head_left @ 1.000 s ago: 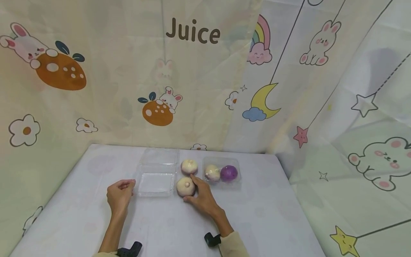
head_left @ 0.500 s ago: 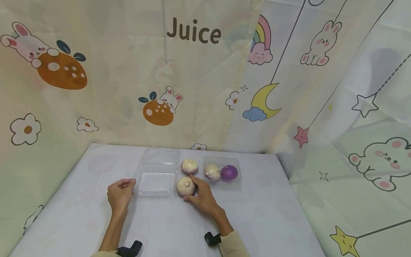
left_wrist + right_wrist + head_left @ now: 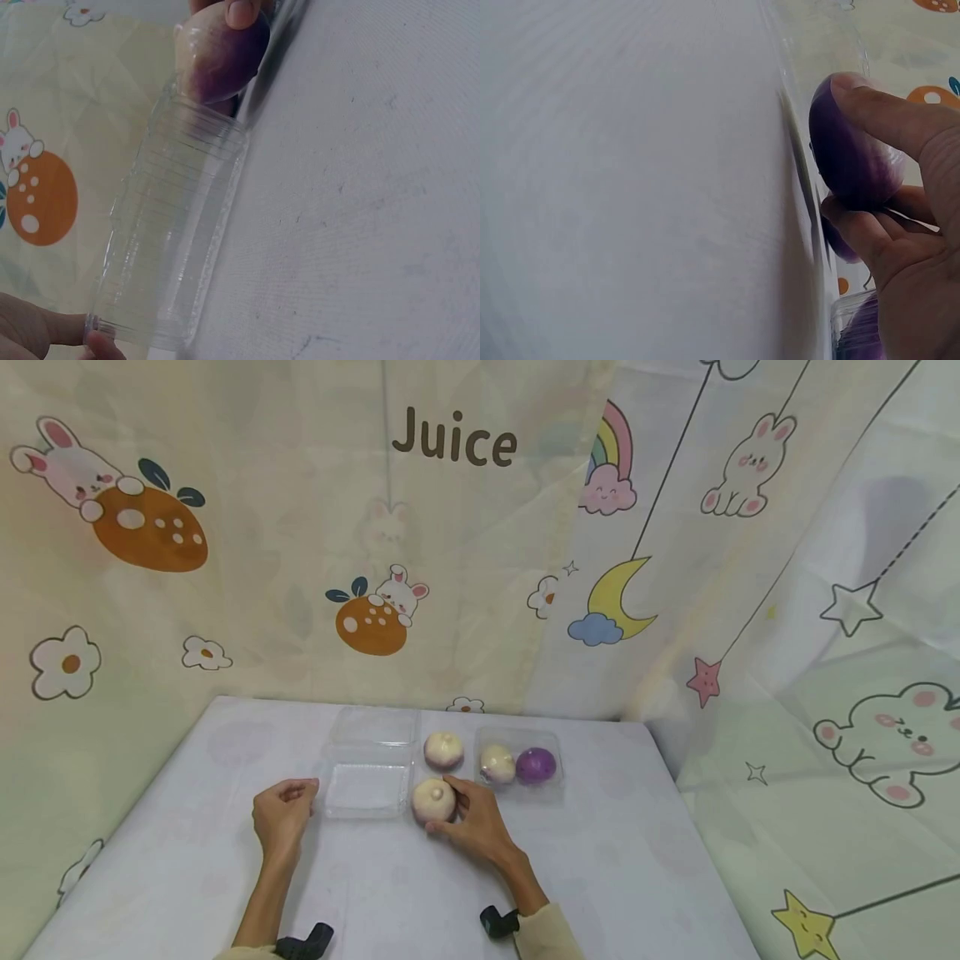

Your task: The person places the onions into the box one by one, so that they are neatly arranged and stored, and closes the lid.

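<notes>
A turnip (image 3: 432,802), white on top with a small nub and purple below, is pinched between the thumb and fingers of my right hand (image 3: 480,820). In the right wrist view its purple underside (image 3: 847,150) seems just off the table. To its left lies an unfolded clear plastic box (image 3: 367,815) with nothing in it. My left hand (image 3: 281,814) is at the box's left side; in the left wrist view its thumb and finger pinch the box's corner. A second turnip (image 3: 443,750) sits behind the held one.
A clear plastic box (image 3: 555,739) at the back right holds two turnips, one white side up and one purple (image 3: 536,766). The white table (image 3: 390,893) has patterned cloth walls behind and at both sides.
My right hand and the held turnip have shifted slightly toward me, a little away from the turnip behind. My left hand stays at the box's edge. The view has tilted slightly.
</notes>
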### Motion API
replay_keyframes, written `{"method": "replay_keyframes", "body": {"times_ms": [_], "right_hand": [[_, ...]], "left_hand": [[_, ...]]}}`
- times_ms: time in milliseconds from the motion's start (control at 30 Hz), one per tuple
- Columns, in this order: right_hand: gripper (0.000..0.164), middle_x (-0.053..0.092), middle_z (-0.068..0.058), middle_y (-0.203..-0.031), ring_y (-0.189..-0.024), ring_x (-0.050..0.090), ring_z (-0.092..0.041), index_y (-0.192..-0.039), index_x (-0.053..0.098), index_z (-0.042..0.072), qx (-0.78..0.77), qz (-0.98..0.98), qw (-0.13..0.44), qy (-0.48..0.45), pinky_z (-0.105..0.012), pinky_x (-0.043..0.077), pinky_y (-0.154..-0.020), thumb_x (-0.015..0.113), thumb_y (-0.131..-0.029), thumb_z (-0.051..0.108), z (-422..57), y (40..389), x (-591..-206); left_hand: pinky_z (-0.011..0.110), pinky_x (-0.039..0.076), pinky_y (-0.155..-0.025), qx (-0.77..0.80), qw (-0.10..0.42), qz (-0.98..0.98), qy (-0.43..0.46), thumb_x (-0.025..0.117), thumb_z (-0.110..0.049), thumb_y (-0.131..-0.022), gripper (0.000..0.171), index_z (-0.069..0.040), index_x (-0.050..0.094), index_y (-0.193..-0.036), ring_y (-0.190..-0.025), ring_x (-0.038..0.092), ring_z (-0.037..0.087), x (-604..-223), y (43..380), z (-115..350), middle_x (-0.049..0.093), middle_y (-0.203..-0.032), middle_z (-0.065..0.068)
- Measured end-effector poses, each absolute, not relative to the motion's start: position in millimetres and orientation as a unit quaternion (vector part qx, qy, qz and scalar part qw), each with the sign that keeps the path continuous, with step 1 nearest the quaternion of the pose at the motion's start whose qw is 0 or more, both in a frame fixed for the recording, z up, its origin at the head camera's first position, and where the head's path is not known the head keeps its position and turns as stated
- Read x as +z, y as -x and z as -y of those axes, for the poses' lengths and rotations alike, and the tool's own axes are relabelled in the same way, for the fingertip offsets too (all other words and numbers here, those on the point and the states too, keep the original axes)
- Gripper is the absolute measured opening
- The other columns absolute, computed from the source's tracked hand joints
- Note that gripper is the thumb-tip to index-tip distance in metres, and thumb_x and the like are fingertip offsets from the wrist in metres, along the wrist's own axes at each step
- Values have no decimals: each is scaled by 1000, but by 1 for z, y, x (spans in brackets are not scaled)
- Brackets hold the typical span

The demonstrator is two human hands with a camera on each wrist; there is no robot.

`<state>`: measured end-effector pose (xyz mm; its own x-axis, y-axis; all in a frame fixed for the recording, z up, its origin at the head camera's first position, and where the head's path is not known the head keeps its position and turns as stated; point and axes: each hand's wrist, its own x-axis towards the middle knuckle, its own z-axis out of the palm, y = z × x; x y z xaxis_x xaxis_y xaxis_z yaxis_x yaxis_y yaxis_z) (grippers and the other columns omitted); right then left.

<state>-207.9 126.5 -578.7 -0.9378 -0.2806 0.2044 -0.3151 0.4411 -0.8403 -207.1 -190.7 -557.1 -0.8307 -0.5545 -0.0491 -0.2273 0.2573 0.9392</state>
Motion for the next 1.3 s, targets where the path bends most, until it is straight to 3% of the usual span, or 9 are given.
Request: {"method": "replay_keyframes", "body": {"times_ms": [767,1300], "right_hand": [[88,70,-21,-146,-138,68,-31,-150,59,-8,525,830,11,-187,-25,58,-109,101,-77,19,-131,203,-571],[85,72,-18,-143,-136,69,-29,-145,65,-3,534,823,19,-192,-23,58,-108,104,-73,17,-135,203,-569]], "left_hand": [[20,51,-50,-552,154,780,-251,75,-13,-101,21,7,79,-107,-56,62,11,-559,205,190,71,-75,2],[21,51,-49,-557,152,777,-250,75,-14,-102,22,6,80,-107,-57,62,12,-558,207,190,69,-74,-1]]}}
